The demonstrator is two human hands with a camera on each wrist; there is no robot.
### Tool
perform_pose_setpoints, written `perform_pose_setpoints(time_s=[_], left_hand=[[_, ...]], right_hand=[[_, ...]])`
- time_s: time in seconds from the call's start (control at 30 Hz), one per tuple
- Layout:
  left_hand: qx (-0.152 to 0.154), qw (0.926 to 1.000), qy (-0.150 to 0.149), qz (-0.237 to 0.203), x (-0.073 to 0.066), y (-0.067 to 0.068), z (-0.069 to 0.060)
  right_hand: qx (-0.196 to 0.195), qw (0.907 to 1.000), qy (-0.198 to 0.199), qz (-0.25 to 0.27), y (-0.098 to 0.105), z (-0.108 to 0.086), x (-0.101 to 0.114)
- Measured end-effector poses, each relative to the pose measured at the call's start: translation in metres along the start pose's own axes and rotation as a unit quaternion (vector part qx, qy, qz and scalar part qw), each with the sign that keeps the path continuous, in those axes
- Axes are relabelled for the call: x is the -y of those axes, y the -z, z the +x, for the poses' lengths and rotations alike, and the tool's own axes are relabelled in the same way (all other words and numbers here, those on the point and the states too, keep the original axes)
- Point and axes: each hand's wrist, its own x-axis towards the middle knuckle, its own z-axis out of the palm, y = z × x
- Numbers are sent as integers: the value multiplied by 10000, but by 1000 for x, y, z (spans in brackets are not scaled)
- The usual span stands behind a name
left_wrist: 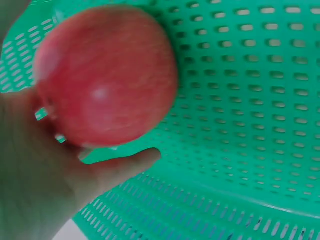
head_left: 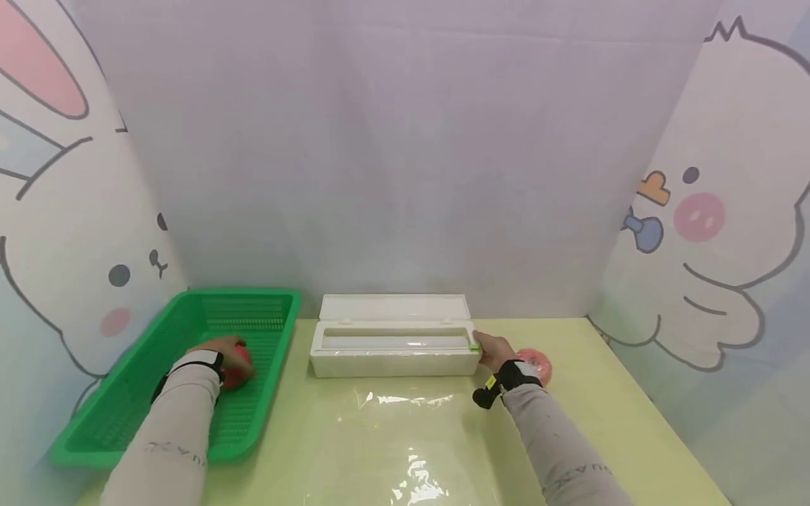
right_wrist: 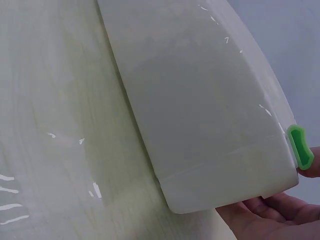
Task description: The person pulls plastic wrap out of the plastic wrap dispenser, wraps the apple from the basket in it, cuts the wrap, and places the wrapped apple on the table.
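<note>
A likely firm, bruisable apple (left_wrist: 107,75), best held round its middle, is cupped by the left hand (head_left: 218,346) in a basket (head_left: 291,303) at the bench's (head_left: 601,400) nine o'clock, while a stiff-looking box (head_left: 392,364) at twelve is gripped by the right hand (head_left: 493,349).

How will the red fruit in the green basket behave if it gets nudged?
The red fruit may well roll, being rounded. Its skin looks smooth, with a bright highlight, so it could slip under a light grip. The green basket has raised sides that would probably stop it.
</note>
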Motion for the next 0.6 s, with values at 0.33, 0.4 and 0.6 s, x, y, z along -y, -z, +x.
perform_pose_setpoints(time_s=[0.33, 0.4, 0.6], left_hand=[[-1048, 9924, -537, 347, 11, -7, 5], [-1215, 9894, -686, 413, 15, -5, 7], [-1455, 9809, -1161, 559, 5, 23, -2]], right_hand=[[-130, 9990, -50, -420, -4, 7, 8], [-111, 9987, -103, -479, -3, 8, 8], [22, 9984, -208, -517, 2, 7, -1]])
